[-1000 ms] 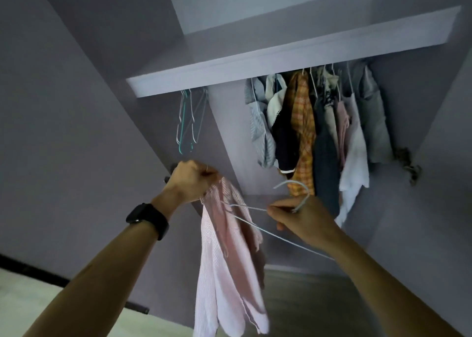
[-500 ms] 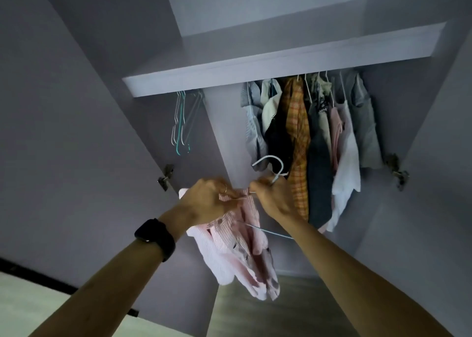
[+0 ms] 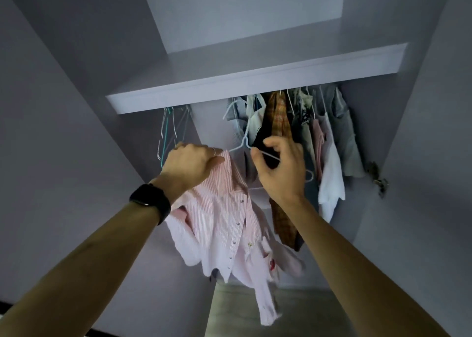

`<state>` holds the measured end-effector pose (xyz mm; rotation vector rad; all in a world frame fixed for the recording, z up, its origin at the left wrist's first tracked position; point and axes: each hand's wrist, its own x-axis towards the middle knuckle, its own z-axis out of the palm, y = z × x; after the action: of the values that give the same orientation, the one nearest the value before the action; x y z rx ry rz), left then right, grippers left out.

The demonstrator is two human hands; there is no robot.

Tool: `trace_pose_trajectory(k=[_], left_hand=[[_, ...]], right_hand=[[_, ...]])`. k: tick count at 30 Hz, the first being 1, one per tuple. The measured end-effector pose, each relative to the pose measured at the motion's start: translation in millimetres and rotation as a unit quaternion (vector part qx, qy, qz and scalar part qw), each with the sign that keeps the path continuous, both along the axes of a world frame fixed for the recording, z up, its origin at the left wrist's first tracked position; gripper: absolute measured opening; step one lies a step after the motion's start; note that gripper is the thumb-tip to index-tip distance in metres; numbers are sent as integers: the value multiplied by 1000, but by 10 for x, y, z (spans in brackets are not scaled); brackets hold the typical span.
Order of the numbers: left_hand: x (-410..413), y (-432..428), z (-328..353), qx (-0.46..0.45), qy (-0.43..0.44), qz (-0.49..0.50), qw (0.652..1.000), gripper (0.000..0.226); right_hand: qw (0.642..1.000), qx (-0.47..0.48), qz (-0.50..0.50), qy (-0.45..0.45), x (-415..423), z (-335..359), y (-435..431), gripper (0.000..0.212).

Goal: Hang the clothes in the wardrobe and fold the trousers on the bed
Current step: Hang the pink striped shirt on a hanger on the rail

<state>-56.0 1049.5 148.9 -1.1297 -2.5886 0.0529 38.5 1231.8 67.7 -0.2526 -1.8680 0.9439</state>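
Our left hand (image 3: 190, 163) gripping pink shirt (image 3: 219, 214), hanging below it, our right hand (image 3: 278, 169) pinching white hanger (image 3: 237, 147) alongside.

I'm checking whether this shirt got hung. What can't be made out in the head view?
- Wardrobe rail: hidden behind the shelf edge, so whether the white hanger hooks over it cannot be told.
- Grip of the left hand: buried in the pink striped shirt.
- Hanger's middle: covered by the right hand.
- Bed, trousers: outside the frame.

One wide-angle view, from the person's head. It faces up into the wardrobe (image 3: 76, 111), shelf edge (image 3: 255, 81) close overhead.
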Motion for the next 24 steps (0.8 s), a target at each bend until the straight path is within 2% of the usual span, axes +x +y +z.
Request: trace_pose_trajectory(k=[1,2,3,5,7,8,12,15,18,21,24], left_hand=[[-30,-18,67,35,1,12,999,37],[-53,-30,126,70,3,16,997,35],[-74,-38,185,102,9,15,995,33],[-128,-25,320,153,29,10,988,33],[-151,18,470,177,57,3,982,34],[-144,39,538,174,71,0,982,33],[-86,-130,701,179,87,1,980,33],[-86,-539,706,189,39,-13,981,37],[26,-933,523,154,27,-18,988,43],[132,-1068,349,124,35,40,991,52],[122,-1016,307,77,94,73,990,38]], right_hand=[[999,13,-14,40,106,-98,57,22],[999,12,-6,36,224,-235,69,24],[1000,0,13,-14,308,-390,55,26],[981,-8,39,-190,336,-668,-20,29],[958,15,33,-284,205,-873,-90,40],[955,19,35,-293,111,-899,-110,42],[964,55,50,-256,-197,-812,-3,28],[966,-22,118,-231,-342,-636,454,24],[936,-88,223,-258,-542,-284,883,6],[931,-26,240,-275,-751,108,1089,6],[948,67,198,-241,-874,437,1088,16]])
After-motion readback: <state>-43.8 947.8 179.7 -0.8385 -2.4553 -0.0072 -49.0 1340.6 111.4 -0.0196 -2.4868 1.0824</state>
